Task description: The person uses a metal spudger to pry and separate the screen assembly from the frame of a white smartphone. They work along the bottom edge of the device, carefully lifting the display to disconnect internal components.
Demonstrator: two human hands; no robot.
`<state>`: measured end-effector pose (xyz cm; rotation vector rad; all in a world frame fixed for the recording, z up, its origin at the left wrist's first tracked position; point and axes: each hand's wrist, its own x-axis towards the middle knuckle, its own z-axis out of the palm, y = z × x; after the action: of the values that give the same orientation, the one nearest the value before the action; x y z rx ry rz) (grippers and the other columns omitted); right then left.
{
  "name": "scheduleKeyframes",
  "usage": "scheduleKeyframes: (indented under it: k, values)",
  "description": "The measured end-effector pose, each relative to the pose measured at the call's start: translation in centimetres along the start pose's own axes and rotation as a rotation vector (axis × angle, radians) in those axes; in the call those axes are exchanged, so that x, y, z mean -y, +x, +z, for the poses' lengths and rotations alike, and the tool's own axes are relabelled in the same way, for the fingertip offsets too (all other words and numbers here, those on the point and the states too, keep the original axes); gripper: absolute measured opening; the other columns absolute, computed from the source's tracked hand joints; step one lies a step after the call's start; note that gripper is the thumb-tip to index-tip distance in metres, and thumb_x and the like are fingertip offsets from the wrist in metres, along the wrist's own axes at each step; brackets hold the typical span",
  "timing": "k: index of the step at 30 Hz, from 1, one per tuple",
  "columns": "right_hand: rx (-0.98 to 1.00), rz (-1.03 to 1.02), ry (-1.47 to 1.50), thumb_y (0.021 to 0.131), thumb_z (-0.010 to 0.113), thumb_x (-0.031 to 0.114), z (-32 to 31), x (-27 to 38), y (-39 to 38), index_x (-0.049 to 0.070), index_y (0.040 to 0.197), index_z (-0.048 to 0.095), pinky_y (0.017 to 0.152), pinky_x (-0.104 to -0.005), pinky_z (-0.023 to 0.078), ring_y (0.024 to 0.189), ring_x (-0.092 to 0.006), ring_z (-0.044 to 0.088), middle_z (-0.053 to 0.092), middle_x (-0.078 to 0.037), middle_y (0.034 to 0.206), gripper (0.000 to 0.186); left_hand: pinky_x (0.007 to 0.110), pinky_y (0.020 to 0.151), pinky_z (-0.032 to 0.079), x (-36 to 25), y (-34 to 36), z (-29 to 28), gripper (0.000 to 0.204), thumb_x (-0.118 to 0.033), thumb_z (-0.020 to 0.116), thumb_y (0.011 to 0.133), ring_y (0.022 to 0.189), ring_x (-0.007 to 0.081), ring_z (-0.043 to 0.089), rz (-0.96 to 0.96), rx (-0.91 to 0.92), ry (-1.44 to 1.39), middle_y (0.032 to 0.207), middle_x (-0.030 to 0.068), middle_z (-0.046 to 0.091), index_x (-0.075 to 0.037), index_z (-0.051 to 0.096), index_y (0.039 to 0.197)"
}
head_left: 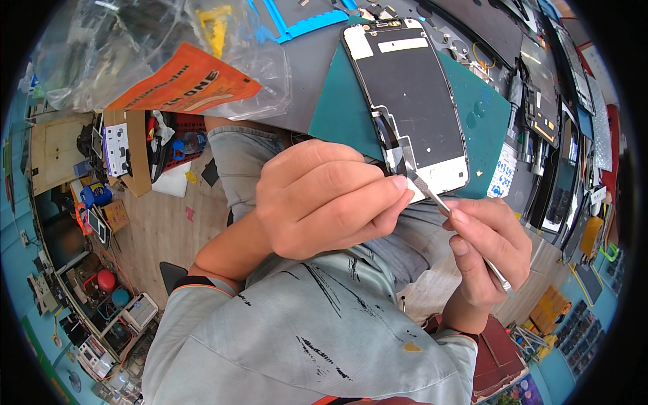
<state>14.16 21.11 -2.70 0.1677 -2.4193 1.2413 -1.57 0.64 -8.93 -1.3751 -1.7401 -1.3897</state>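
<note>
A phone screen assembly (415, 94) lies back side up, with a dark backing, white panels and metal brackets. Along its lower left edge runs a thin flex cable (386, 128), partly lifted. My left hand (324, 196) is closed in a pinch beside the screen's lower left corner; what sits between the fingertips is hidden. Between thumb and fingers, my right hand (489, 246) holds a slim metal pry tool (439, 200) with a knurled handle. Its flat blade reaches past the left fingertips, at the screen's lower edge.
Under the screen is a green mat (482, 115) on a dark table. A clear plastic bag with an orange label (196, 81) lies at the left. Beyond it is a blue frame (307, 25). Phone parts and several screens (540, 101) crowd the right side.
</note>
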Motion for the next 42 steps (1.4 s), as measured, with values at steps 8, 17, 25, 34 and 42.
scheduleKeyframes:
  k: [8, 17, 25, 34, 42]
  values:
    - [0.023, -0.021, 0.008, 0.085, 0.086, 0.002, -0.3, 0.0, 0.4, 0.000, 0.123, 0.085, 0.072, -0.0333, 0.059, 0.084, -0.0266, 0.077, 0.084, -0.019, 0.110, 0.038, 0.031, 0.063, 0.058, -0.3, 0.0, 0.3, 0.032, -0.006, 0.095, 0.079, 0.072, 0.0211, 0.072, -0.017, -0.029, 0.002, 0.090, 0.0044, 0.076, -0.003, 0.080, 0.107]
    - [0.046, -0.083, -0.040, 0.076, 0.087, 0.000, -0.5, 0.2, 0.8, 0.001, 0.122, 0.086, 0.070, -0.0337, 0.060, 0.085, -0.0274, 0.078, 0.083, -0.020, 0.108, 0.045, 0.032, 0.063, 0.059, -0.3, -0.1, 0.3, 0.034, -0.001, 0.095, 0.079, 0.072, 0.0220, 0.072, -0.028, -0.039, -0.008, 0.089, 0.0049, 0.075, -0.002, 0.078, 0.109]
    - [0.070, -0.122, -0.113, 0.070, 0.086, -0.002, -0.6, 0.5, 0.9, 0.002, 0.119, 0.088, 0.071, -0.0340, 0.061, 0.084, -0.0273, 0.077, 0.083, -0.019, 0.111, 0.049, 0.031, 0.062, 0.058, -0.4, -0.3, 0.3, 0.033, 0.000, 0.094, 0.080, 0.071, 0.0216, 0.072, -0.026, -0.036, -0.009, 0.087, 0.0043, 0.073, -0.001, 0.077, 0.109]
    - [0.101, -0.230, -0.138, 0.066, 0.082, 0.001, -0.9, 0.0, 1.2, -0.002, 0.119, 0.087, 0.064, -0.0325, 0.058, 0.081, -0.0271, 0.076, 0.082, -0.020, 0.113, 0.054, 0.030, 0.061, 0.058, -0.2, -0.5, 0.4, 0.031, -0.001, 0.093, 0.081, 0.070, 0.0209, 0.072, -0.009, -0.040, -0.012, 0.085, 0.0037, 0.073, -0.001, 0.078, 0.108]
    - [0.103, -0.144, -0.214, 0.086, 0.084, 0.010, -0.7, 1.3, 0.9, 0.003, 0.116, 0.086, 0.070, -0.0368, 0.060, 0.084, -0.0314, 0.078, 0.082, -0.018, 0.108, 0.030, 0.030, 0.061, 0.058, 0.0, -0.5, 0.5, 0.031, -0.001, 0.093, 0.081, 0.071, 0.0208, 0.072, 0.000, -0.052, -0.018, 0.086, 0.0036, 0.074, -0.002, 0.078, 0.108]
